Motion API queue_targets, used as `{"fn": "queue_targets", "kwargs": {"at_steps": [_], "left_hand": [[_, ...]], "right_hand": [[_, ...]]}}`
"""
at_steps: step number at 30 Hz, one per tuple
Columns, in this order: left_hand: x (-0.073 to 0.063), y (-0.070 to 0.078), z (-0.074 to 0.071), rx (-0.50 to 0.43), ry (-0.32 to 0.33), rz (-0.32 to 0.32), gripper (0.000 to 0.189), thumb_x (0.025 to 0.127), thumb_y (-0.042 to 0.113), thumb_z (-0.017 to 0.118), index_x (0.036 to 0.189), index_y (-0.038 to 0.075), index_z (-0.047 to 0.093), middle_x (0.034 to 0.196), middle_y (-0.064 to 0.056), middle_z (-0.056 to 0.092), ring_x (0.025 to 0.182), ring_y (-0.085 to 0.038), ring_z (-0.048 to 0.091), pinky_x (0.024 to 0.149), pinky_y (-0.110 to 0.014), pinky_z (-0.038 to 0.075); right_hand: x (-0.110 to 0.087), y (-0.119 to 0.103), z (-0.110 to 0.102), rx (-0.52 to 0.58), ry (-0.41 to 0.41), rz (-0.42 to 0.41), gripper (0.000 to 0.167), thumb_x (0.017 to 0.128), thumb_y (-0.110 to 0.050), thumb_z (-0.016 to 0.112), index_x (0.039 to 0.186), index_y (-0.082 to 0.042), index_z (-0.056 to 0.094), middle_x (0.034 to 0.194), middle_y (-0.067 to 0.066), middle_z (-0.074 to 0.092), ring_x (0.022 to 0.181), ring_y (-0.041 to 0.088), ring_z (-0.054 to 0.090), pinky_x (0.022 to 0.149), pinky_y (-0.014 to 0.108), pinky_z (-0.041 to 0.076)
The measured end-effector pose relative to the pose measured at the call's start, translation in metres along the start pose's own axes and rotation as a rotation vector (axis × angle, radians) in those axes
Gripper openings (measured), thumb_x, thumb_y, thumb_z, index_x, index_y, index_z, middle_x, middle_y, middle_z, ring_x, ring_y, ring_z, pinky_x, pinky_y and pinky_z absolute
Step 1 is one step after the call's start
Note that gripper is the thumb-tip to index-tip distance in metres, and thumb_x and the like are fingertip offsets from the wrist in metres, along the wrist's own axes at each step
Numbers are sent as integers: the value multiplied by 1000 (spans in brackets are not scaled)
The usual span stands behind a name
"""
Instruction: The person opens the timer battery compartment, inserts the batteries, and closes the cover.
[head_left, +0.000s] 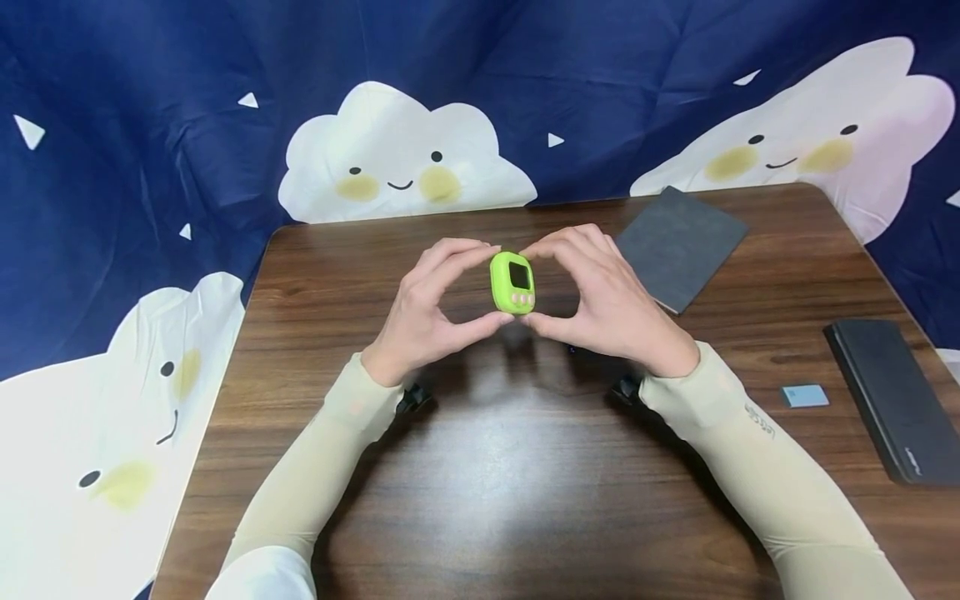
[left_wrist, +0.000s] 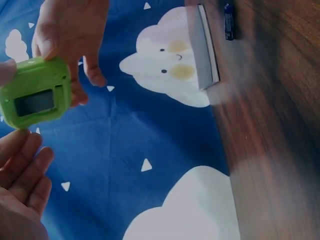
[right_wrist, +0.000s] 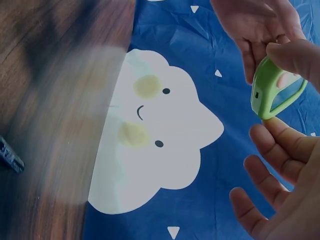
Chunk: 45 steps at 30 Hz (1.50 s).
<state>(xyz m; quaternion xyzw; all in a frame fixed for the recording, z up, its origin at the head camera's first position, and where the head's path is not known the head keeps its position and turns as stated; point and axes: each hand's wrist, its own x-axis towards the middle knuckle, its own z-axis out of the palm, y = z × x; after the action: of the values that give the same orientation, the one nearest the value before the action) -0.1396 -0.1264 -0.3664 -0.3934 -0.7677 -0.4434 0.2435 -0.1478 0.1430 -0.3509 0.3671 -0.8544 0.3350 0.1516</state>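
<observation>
A small lime-green handheld device (head_left: 512, 283) is held up above the table between both hands. Its front has a dark screen and three pink buttons. The left hand (head_left: 431, 304) pinches its left side, thumb below and fingertips above. On the opposite side, the right hand (head_left: 600, 287) pinches it the same way. In the left wrist view the green device (left_wrist: 36, 92) shows another face, with a dark rectangular area. The right wrist view has the device (right_wrist: 272, 90) edge-on, with a small dark slot in its side.
A dark grey notebook (head_left: 678, 246) lies behind the right hand. To the right are a small light-blue block (head_left: 806, 396) and a long black case (head_left: 896, 400). A dark battery-like cylinder (left_wrist: 229, 21) lies on the wooden table (head_left: 510, 475). Behind hangs a blue cloud-print cloth (head_left: 600, 67).
</observation>
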Motion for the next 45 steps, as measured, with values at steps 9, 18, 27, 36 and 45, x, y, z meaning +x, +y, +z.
{"fn": "queue_targets", "kwargs": {"at_steps": [9, 18, 27, 36, 45], "left_hand": [[1, 0, 1, -25, -16, 5, 71, 80, 16, 101, 142, 0, 72, 136, -15, 72, 128, -27, 70, 116, -38, 57], [-2, -4, 2, -11, -32, -11, 69, 79, 18, 100, 139, 0, 73, 135, -15, 73, 128, -28, 70, 116, -39, 56], [-3, -8, 2, 108, -25, 1, 66, 77, 23, 97, 134, -1, 73, 134, -18, 73, 128, -33, 70, 118, -46, 52], [-4, -9, 2, 200, -68, 13, 62, 79, 30, 93, 130, 1, 73, 131, -16, 74, 125, -33, 70, 116, -48, 51], [-3, -7, 6, 289, -137, 73, 62, 81, 35, 92, 128, 0, 73, 126, -14, 75, 121, -31, 71, 117, -47, 52]], "right_hand": [[0, -4, 3, 7, 7, -3, 67, 82, -35, 99, 138, -12, 71, 135, 5, 73, 129, 32, 58, 113, 55, 43], [-1, -6, 10, 20, 18, -19, 69, 82, -36, 100, 141, -13, 72, 135, 5, 75, 130, 30, 59, 111, 54, 44], [-4, -7, 5, 23, 31, -29, 71, 87, -33, 97, 150, -15, 70, 137, 7, 74, 129, 31, 59, 111, 53, 44], [-3, -13, 3, 6, 33, -84, 73, 85, -35, 96, 150, -14, 69, 136, 8, 75, 127, 32, 60, 109, 54, 45], [-4, -13, 6, -54, 4, -97, 73, 85, -42, 96, 148, -16, 70, 135, 5, 75, 125, 32, 61, 105, 53, 44]]}}
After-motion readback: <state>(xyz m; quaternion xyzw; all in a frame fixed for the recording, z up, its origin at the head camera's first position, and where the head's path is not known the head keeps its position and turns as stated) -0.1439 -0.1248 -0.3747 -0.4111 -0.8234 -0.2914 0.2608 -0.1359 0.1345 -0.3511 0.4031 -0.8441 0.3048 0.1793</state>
